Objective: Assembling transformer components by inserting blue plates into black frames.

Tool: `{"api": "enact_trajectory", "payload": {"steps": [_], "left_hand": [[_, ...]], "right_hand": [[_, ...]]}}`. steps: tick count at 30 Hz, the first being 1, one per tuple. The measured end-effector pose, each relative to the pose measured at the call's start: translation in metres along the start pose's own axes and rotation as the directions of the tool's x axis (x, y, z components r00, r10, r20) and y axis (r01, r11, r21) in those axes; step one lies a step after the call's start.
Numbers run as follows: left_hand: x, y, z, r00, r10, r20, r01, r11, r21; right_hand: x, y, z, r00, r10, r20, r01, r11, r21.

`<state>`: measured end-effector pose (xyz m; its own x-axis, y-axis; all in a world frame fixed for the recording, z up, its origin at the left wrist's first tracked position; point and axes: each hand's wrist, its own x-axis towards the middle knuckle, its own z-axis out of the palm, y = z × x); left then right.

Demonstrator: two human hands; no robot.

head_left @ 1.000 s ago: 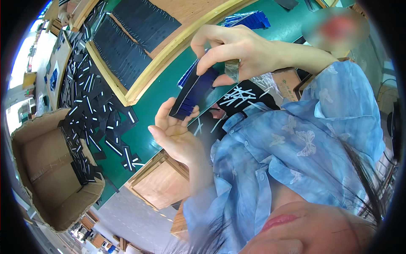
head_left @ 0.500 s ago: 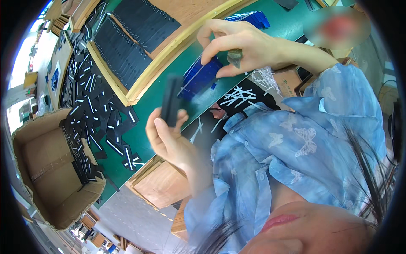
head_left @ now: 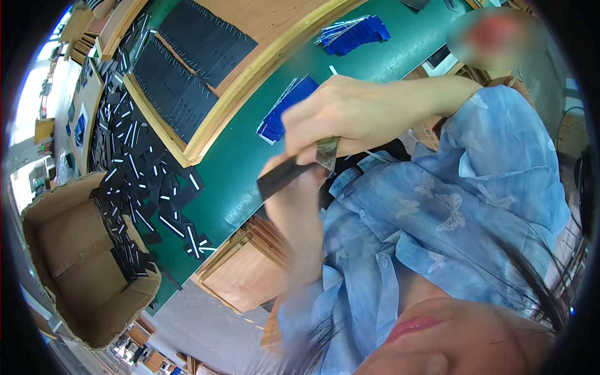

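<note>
My left hand [head_left: 294, 200], blurred, is closed around a flat black rectangular piece [head_left: 281, 179]. My right hand [head_left: 337, 112] meets it in front of my chest, fingers curled at the inner end of the black piece; what they grip is hidden. A small olive, translucent pointed piece [head_left: 327, 150] shows at my right hand's fingers. Just beyond the hands, a fanned stack of blue strips [head_left: 284, 109] with pale edges lies on the green table [head_left: 215, 187]. A thin white strip [head_left: 333, 70] shows beside my right hand; whether it is held I cannot tell.
A wooden-framed tray [head_left: 209, 134] bears rows of black pieces [head_left: 172, 94]. Another blue stack [head_left: 356, 34] lies farther back. Loose black pieces with white strips [head_left: 140, 187] cover the left side, beside an open cardboard box [head_left: 81, 262]. Wooden boards [head_left: 247, 265] stand below the table edge.
My right hand has come down and left, away from the blue stack, and its fingers have closed. My left hand has shifted right; the black piece has turned from upright to slanting. Both hands now meet.
</note>
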<state>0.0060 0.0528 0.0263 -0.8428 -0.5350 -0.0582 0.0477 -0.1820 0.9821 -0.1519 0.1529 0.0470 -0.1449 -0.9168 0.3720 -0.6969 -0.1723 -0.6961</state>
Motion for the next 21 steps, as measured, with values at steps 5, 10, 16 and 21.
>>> {"api": "enact_trajectory", "payload": {"steps": [5, 10, 16, 21], "left_hand": [[-0.006, 0.022, -0.016, 0.969, -0.247, -0.011, 0.246, 0.961, 0.125], [0.0, 0.007, -0.036, 0.957, -0.011, -0.291, -0.025, 0.992, -0.12], [0.005, 0.006, -0.043, 0.918, 0.058, -0.392, -0.096, 0.992, -0.08], [0.014, -0.003, -0.044, 0.89, 0.094, -0.447, -0.109, 0.994, -0.008]], "right_hand": [[-0.003, 0.006, -0.015, 0.925, 0.115, 0.362, -0.088, 0.992, -0.089], [-0.032, 0.05, -0.024, 0.987, 0.056, -0.149, -0.105, 0.931, -0.349], [-0.033, 0.071, -0.011, 0.984, 0.041, -0.174, -0.116, 0.888, -0.445], [-0.034, 0.07, -0.015, 0.985, 0.015, -0.173, -0.093, 0.887, -0.452]]}}
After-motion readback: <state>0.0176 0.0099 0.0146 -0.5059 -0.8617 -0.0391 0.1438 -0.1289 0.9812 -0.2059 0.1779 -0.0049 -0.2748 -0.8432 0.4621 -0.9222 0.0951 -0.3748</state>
